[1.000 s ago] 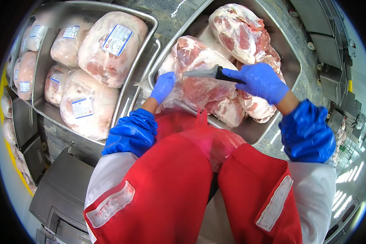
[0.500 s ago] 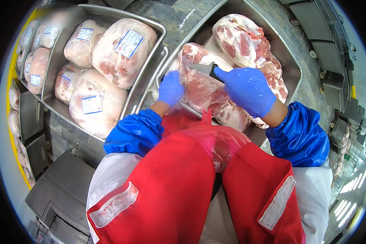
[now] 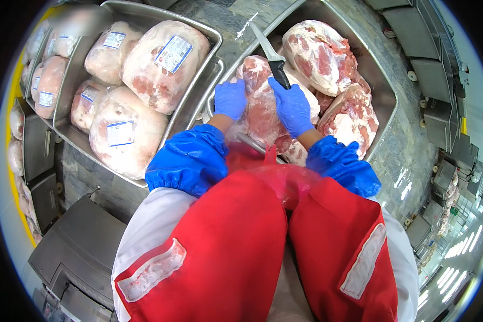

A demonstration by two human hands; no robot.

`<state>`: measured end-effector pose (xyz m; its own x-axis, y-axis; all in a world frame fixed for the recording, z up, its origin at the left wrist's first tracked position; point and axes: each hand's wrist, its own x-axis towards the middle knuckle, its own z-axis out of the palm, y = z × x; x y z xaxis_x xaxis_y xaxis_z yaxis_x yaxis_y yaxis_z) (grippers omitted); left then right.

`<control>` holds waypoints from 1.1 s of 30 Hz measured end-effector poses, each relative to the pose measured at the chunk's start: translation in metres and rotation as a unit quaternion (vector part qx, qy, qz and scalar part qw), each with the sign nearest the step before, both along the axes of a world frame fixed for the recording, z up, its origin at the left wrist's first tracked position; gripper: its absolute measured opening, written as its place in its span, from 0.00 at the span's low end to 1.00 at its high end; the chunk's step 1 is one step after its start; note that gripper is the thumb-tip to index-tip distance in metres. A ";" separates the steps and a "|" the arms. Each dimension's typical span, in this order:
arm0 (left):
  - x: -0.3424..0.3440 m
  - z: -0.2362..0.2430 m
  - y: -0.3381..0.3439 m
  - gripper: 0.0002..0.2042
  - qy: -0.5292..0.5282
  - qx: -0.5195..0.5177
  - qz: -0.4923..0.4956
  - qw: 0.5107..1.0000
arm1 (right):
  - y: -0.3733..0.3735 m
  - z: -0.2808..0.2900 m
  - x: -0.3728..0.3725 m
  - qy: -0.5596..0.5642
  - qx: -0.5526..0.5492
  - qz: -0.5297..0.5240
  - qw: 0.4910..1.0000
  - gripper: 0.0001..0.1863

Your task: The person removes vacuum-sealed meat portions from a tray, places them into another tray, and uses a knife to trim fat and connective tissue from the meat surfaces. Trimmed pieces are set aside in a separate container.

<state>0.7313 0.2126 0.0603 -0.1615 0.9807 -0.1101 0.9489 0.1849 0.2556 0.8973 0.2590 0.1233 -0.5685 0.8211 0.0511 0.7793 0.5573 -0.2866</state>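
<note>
My left hand [image 3: 229,99], in a blue glove, is closed on clear plastic wrap at the left end of a pink piece of meat [image 3: 257,110] in the right-hand steel bin [image 3: 378,86]. My right hand [image 3: 292,107], also gloved, grips a black-handled knife [image 3: 278,68] against that meat, with the blade pointing up and away to the left. Large marbled cuts [image 3: 316,53] lie behind and right of it in the same bin. My fingertips on the left are partly hidden by meat and wrap.
A second bin [image 3: 214,40] on my left holds several wrapped, labelled meat pieces [image 3: 163,80], with another row of them farther left. A grey plastic lid or housing [image 3: 75,247] is at lower left. Stacked steel containers [image 3: 432,80] line the right side of the grey floor [image 3: 408,150].
The knife has swung from lying across the meat to pointing away from me. My right hand has moved left and my left hand slightly up, so they are closer together.
</note>
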 end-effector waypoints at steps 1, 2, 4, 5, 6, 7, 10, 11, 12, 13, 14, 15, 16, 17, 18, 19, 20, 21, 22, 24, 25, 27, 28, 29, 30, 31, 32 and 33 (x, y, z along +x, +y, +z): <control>0.000 -0.004 0.000 0.08 0.019 0.024 -0.003 1.000 | 0.005 -0.008 -0.007 -0.002 0.034 0.005 0.999 0.18; 0.000 -0.003 0.001 0.08 0.015 0.021 -0.003 1.000 | 0.008 -0.012 -0.014 -0.005 0.065 0.008 0.998 0.17; 0.001 -0.002 0.006 0.08 0.007 0.016 -0.007 1.000 | 0.014 -0.017 -0.025 -0.014 0.096 -0.001 0.995 0.16; 0.002 0.002 0.004 0.08 0.008 0.002 -0.013 1.000 | 0.017 -0.019 -0.031 -0.016 0.109 -0.005 0.994 0.16; 0.004 0.006 0.000 0.08 0.009 -0.011 -0.020 1.000 | 0.019 -0.021 -0.036 -0.033 0.082 -0.017 0.996 0.15; 0.004 0.010 0.000 0.08 0.010 -0.024 -0.027 0.999 | 0.022 -0.021 -0.037 -0.024 0.072 -0.015 0.997 0.16; 0.001 0.014 -0.006 0.11 -0.001 -0.081 -0.036 0.996 | 0.024 -0.009 -0.047 -0.013 0.021 -0.007 1.000 0.21; 0.002 0.014 -0.005 0.11 0.007 -0.083 -0.046 0.995 | 0.032 -0.012 -0.049 -0.016 0.002 -0.008 1.000 0.22; 0.003 0.014 -0.005 0.11 0.015 -0.085 -0.056 0.995 | 0.036 -0.014 -0.050 -0.020 -0.017 -0.008 1.000 0.24; 0.003 0.014 -0.007 0.11 0.023 -0.087 -0.066 0.994 | 0.037 -0.016 -0.049 -0.022 -0.019 -0.007 1.000 0.23; 0.001 0.016 -0.008 0.10 0.016 -0.089 -0.079 0.993 | 0.038 -0.015 -0.049 -0.025 -0.020 -0.004 0.999 0.23; -0.002 0.017 -0.011 0.10 0.009 -0.091 -0.092 0.992 | 0.040 -0.014 -0.050 -0.027 -0.020 0.000 0.999 0.22; -0.005 0.019 -0.014 0.09 0.002 -0.093 -0.104 0.990 | 0.042 -0.015 -0.049 -0.016 -0.020 0.002 1.000 0.22; -0.006 0.019 -0.018 0.08 -0.001 -0.086 -0.111 0.990 | 0.043 -0.017 -0.047 -0.009 -0.019 0.004 1.000 0.23; -0.008 0.019 -0.021 0.08 -0.003 -0.080 -0.118 0.990 | 0.045 -0.018 -0.045 -0.001 -0.019 0.007 1.000 0.24; -0.009 0.019 -0.024 0.07 -0.004 -0.073 -0.125 0.989 | 0.046 -0.020 -0.041 0.007 -0.024 0.014 1.000 0.24; -0.009 0.020 -0.026 0.07 -0.006 -0.062 -0.131 0.989 | 0.048 -0.018 -0.039 0.014 -0.029 0.023 0.999 0.25; -0.009 0.021 -0.028 0.06 -0.007 -0.052 -0.136 0.989 | 0.050 -0.016 -0.038 0.022 -0.035 0.032 0.999 0.25; -0.008 0.022 -0.029 0.05 -0.008 -0.041 -0.142 0.989 | 0.050 -0.014 -0.035 0.012 -0.028 0.027 0.999 0.25; -0.010 0.026 -0.035 0.04 -0.022 -0.022 -0.148 0.989 | 0.044 0.006 -0.034 -0.004 -0.016 0.019 1.000 0.25; -0.010 0.029 -0.037 0.04 -0.028 -0.013 -0.151 0.988 | 0.045 0.006 -0.034 -0.005 -0.021 0.023 0.999 0.25; -0.008 0.040 -0.036 0.04 -0.037 -0.017 -0.160 0.986 | 0.048 0.004 -0.027 -0.006 -0.029 0.018 0.999 0.26; -0.006 0.044 -0.035 0.03 -0.042 -0.019 -0.166 0.985 | 0.049 0.001 -0.020 -0.004 -0.031 0.011 0.999 0.26; -0.005 0.048 -0.034 0.03 -0.045 -0.007 -0.167 0.985 | 0.048 -0.003 -0.016 0.002 -0.035 0.009 0.999 0.26; 0.000 0.052 -0.032 0.03 -0.048 0.006 -0.169 0.984 | 0.048 -0.007 -0.012 0.008 -0.039 0.005 0.999 0.26; 0.005 0.055 -0.029 0.03 -0.051 0.018 -0.172 0.984 | 0.047 -0.010 -0.008 0.012 -0.034 0.000 0.999 0.26; 0.010 0.057 -0.025 0.03 -0.066 -0.002 -0.173 0.983 | 0.047 -0.011 -0.005 0.017 -0.027 -0.003 0.999 0.26; 0.017 0.058 -0.018 0.03 -0.073 0.005 -0.163 0.984 | 0.046 -0.010 -0.004 0.020 -0.022 -0.007 1.000 0.27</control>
